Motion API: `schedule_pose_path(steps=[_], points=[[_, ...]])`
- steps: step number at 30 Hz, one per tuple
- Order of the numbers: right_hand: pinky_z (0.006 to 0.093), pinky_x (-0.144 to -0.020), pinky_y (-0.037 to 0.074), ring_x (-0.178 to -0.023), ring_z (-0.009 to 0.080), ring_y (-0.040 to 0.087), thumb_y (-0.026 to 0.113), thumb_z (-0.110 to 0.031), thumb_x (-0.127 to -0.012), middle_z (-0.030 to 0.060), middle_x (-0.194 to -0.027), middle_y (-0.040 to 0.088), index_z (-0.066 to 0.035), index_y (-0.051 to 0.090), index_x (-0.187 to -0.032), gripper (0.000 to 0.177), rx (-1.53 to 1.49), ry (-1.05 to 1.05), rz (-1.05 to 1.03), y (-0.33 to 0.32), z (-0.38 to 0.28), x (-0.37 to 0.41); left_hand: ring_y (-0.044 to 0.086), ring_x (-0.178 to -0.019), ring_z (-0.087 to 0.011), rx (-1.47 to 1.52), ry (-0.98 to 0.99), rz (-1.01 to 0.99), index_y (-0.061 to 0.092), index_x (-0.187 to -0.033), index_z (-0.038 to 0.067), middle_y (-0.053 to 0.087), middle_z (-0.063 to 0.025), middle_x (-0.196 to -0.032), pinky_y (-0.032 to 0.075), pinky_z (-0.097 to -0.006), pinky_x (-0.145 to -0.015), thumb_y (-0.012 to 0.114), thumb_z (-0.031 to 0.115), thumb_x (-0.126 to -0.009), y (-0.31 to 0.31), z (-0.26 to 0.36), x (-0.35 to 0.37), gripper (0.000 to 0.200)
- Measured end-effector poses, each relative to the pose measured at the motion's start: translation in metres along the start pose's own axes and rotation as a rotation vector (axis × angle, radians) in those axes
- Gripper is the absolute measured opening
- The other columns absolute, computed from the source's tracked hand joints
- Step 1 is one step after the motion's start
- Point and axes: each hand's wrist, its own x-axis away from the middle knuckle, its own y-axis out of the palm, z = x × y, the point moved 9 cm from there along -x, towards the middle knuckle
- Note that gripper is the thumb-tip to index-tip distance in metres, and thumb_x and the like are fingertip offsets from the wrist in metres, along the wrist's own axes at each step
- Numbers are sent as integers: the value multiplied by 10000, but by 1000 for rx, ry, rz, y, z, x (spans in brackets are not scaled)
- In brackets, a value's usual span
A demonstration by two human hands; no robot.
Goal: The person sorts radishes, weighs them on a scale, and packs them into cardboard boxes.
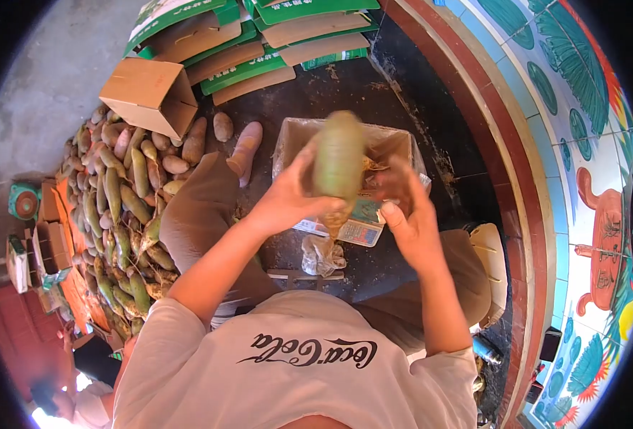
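One green root [339,161], gripped in the left hand [288,204]; right hand [415,232] open beside it — its palm should support the bulk, squeezing lightly.

Landmark: tiled wall [552,107]. Red-brown ledge [482,93] curves along its base; dark floor [395,86] beside ledge; grey concrete floor [45,93] well apart from wall; bright light far bottom left.

Both forearms [220,268] are stretched forward; the left hand [295,200] is curled in a grip, the right hand [413,225] held open, its fingers [415,187] apparently blurred.
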Motion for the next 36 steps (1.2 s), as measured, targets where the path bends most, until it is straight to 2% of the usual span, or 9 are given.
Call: schedule_pose_path(steps=[5, 8, 9, 12, 15, 18, 22, 28, 36], points=[[308, -840, 454, -931, 179, 563, 767, -128, -651, 86, -1034, 554, -13, 402, -1182, 655, 168, -193, 193, -17, -63, -37, 487, -1137, -277, -497, 332, -124, 349, -1324, -2, 507, -173, -1195, 375, -365, -973, 777, 206, -631, 37, 79, -37, 840], [305, -824, 464, -909, 165, 575, 757, -72, -645, 86, -1013, 565, -24, 423, -1126, 588, 100, -188, 313, -42, -70, -44, 517, -1069, -330, -247, 222, 75, 408, -1278, 8, 526, -173, -1146, 404, -388, -927, 763, 238, -648, 1, 61, -50, 759], [304, -825, 464, -923, 172, 572, 755, -63, -638, 95, -1006, 567, -29, 425, -1117, 583, 223, -197, 321, -51, -65, -48, 515, -1043, -342, -496, 334, 146, 438, -1239, 7, 532, -177, -1122, 398, -399, -927, 722, 306, -689, -9, 49, -50, 687], [299, -821, 462, -936, 184, 568, 751, -58, -631, 105, -996, 570, -40, 425, -1124, 592, 389, -164, 252, -54, -19, -59, 514, -1037, -327, -1015, 139, -132, 469, -1205, 22, 543, -170, -1093, 371, -404, -952, 675, 367, -722, 9, -27, -30, 628], [306, -798, 473, -910, 217, 582, 749, -59, -613, 124, -1004, 576, -55, 447, -1114, 585, 475, -86, 140, -39, 44, -64, 516, -1033, -297, -1129, 253, -224, 517, -1125, 40, 553, -155, -1049, 363, -404, -937, 649, 389, -737, 33, -51, -16, 538], [333, -787, 483, -906, 274, 593, 758, -81, -606, 157, -996, 579, -56, 464, -1109, 583, 657, -91, 15, -29, 83, -70, 529, -989, -272, -1070, -85, -485, 541, -1040, 56, 556, -126, -994, 377, -397, -882, 667, 347, -725, 39, -92, -8, 447], [367, -789, 488, -936, 327, 583, 768, -148, -616, 190, -984, 563, -65, 458, -1125, 602, 1246, 81, -218, -18, 129, -79, 538, -902, -291, -1045, 42, -379, 542, -1031, 41, 548, -108, -919, 416, -392, -805, 696, 285, -703, 36, -85, -1, 437], [401, -795, 476, -940, 335, 578, 739, -285, -668, 159, -1060, 538, -125, 438, -1186, 620, 1441, 217, -414, 5, 141, -89, 535, -915, -281, -1065, -14, -419, 529, -1050, 38, 547, -120, -953, 424, -394, -804, 684, 231, -707, 39, -92, 1, 423], [407, -763, 479, -902, 325, 590, 729, -288, -678, 169, -983, 552, -67, 455, -1150, 589, 1373, -26, -500, 42, 147, -97, 528, -924, -282, -1080, -2, -425, 506, -1095, 34, 546, -121, -973, 422, -403, -793, 680, 192, -700, 42, -90, 4, 459]])
